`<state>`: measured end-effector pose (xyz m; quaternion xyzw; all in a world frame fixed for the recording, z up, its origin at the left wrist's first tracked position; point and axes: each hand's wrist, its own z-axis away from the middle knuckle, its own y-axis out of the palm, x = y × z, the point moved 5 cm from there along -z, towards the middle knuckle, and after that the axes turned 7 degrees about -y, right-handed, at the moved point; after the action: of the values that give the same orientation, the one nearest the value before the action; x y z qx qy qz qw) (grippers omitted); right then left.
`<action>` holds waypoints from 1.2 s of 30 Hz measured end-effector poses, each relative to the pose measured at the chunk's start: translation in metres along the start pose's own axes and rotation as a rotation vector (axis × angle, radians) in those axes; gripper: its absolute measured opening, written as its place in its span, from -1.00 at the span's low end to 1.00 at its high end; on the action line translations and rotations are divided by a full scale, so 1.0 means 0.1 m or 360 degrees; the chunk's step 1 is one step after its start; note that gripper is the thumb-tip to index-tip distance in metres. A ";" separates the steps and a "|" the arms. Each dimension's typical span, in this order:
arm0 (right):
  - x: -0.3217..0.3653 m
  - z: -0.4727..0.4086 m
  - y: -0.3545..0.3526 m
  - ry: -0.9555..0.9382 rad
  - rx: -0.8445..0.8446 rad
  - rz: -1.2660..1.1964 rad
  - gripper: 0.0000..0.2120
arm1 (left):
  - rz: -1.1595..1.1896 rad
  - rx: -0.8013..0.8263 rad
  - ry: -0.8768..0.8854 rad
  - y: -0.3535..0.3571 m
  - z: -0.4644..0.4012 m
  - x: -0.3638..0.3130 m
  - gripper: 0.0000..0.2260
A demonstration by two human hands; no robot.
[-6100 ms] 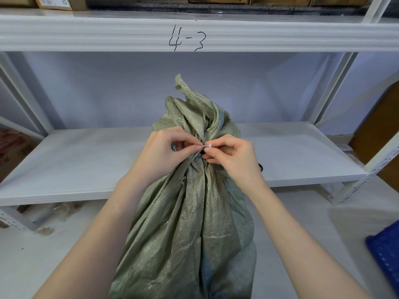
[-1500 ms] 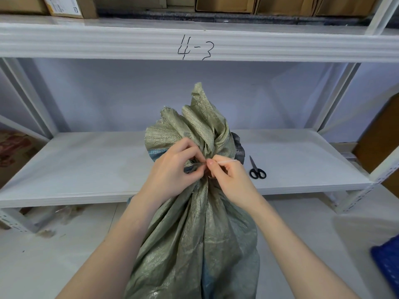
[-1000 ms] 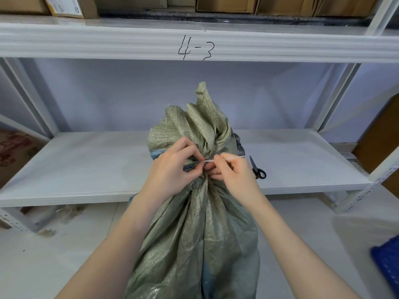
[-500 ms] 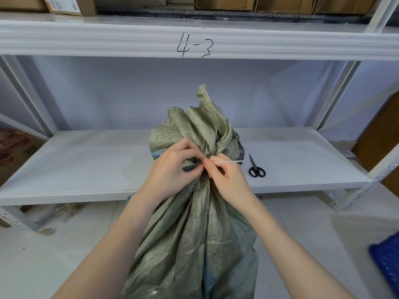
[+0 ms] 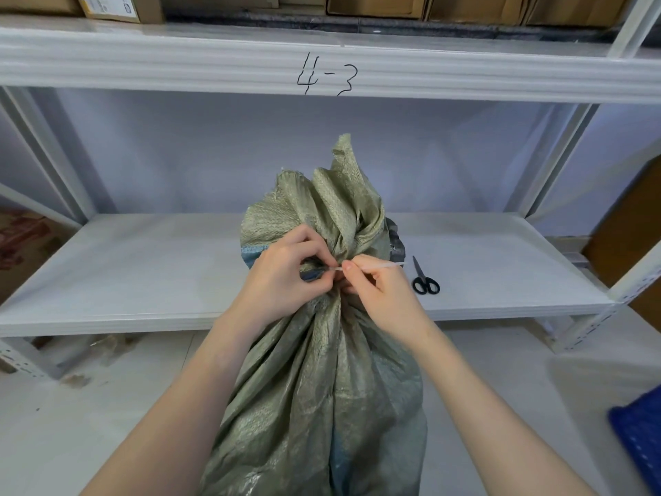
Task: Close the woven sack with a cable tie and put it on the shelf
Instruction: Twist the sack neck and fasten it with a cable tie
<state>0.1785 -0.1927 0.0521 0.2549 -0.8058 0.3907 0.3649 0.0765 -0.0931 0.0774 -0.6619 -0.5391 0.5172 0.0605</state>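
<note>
A green woven sack [image 5: 322, 388] stands upright on the floor in front of a white shelf [image 5: 143, 273]. Its top is bunched into a gathered neck with loose folds rising above. A thin white cable tie [image 5: 379, 266] wraps the neck, and its free tail sticks out to the right. My left hand [image 5: 282, 277] pinches the tie's head at the neck and presses against the sack. My right hand [image 5: 379, 291] grips the tie's tail between thumb and forefinger, just right of the neck.
Black-handled scissors [image 5: 424, 279] lie on the shelf board to the right of the sack. The upper shelf beam is marked "4-3" [image 5: 327, 75], with cardboard boxes [image 5: 375, 5] above. A blue crate [image 5: 640, 445] sits on the floor at lower right.
The tie's tail has lengthened out to the right as my right hand drew it through. The sack's neck has tightened, and the scissors behind it are now uncovered.
</note>
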 end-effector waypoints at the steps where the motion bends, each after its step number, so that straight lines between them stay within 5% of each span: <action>1: -0.03 0.00 0.01 0.0047 0.0008 -0.0052 -0.57 | -0.0002 -0.0005 0.0003 0.00 0.00 0.01 -0.96; 13: 0.00 0.02 -0.03 0.0279 0.0009 -0.0443 -0.73 | 0.0016 -0.0037 -0.0036 -0.05 -0.01 0.07 -0.96; 26: -0.02 0.02 -0.08 0.0227 -0.0054 -0.0158 -0.79 | -0.0192 0.0010 -0.0133 -0.02 -0.04 0.17 -0.95; 36: 0.07 0.05 -0.26 0.0158 -0.0105 -0.0163 -0.90 | -0.0196 -0.0035 -0.0067 -0.08 0.01 -0.10 -0.54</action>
<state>0.1906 -0.2122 0.0672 0.2641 -0.7851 0.3568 0.4321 0.0718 -0.0977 0.0880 -0.6171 -0.5856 0.5203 0.0738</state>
